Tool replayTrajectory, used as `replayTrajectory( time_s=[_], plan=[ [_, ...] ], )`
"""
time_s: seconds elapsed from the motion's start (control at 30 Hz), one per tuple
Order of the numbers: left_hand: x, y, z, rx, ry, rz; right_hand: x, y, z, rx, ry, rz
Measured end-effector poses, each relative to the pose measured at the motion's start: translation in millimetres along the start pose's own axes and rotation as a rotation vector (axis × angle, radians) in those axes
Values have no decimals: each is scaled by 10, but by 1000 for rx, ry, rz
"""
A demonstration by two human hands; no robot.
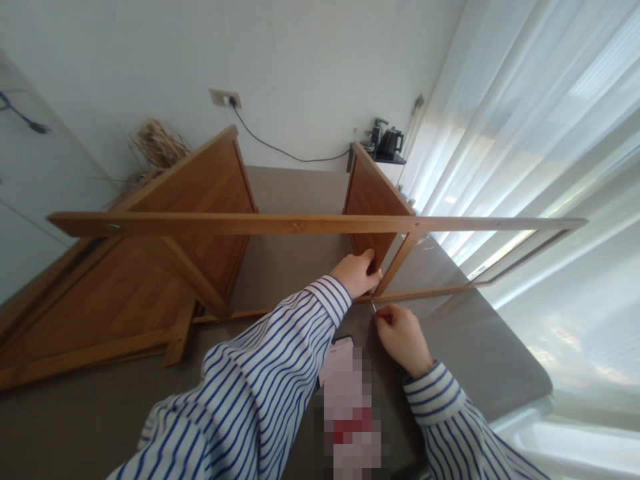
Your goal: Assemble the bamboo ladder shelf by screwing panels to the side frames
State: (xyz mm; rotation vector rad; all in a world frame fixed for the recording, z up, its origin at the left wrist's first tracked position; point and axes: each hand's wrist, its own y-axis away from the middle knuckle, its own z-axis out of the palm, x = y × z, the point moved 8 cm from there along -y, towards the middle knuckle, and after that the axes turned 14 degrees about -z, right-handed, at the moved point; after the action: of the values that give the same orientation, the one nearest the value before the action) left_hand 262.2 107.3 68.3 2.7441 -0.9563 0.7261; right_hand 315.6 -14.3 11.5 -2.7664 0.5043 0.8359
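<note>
A long wooden frame point(295, 225) stands across the grey table, with slim crossbars joining its two rails. My left hand point(355, 273) is closed at the lower end of one crossbar point(399, 260), the fingers partly hidden behind the wood. Just below that joint, my right hand point(404, 337) pinches a thin metal rod point(373, 307). The rod's tip meets the lower rail; whether it is a bolt or a hex key I cannot tell. Between my forearms lies a flat pink item point(340, 360), mostly blurred out.
Two upright wooden panels point(210, 177) point(373, 190) stand behind the frame, and another panel point(115, 287) leans at the left. A black kettle point(391, 143) sits at the back by the white curtain point(540, 133). A cord point(280, 148) runs from a wall socket point(225, 99).
</note>
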Motion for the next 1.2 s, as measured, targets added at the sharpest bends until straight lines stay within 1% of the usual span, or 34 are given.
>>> replayTrajectory(
  time_s=[0.3,0.37,0.43,0.53,0.63,0.7,0.97,1.1,1.2],
  plan=[
    [10,3,0,-5,-3,8,253,-2,243,-110,-357,146],
    [13,3,1,-2,-8,14,264,3,270,-132,-403,170],
    [16,3,1,3,-12,19,243,4,255,-134,-395,164],
    [7,2,6,10,-13,15,152,7,165,-104,-271,99],
    [3,1,11,17,-14,25,17,24,43,-28,-84,0],
    [5,0,13,20,-14,36,-57,48,3,9,23,-49],
    [-10,-17,40,33,-18,44,-171,174,32,22,363,-135],
    [-37,-42,76,42,0,69,-254,234,9,49,551,-195],
    [-47,-51,81,48,9,74,-306,246,1,82,632,-235]
  ],
)
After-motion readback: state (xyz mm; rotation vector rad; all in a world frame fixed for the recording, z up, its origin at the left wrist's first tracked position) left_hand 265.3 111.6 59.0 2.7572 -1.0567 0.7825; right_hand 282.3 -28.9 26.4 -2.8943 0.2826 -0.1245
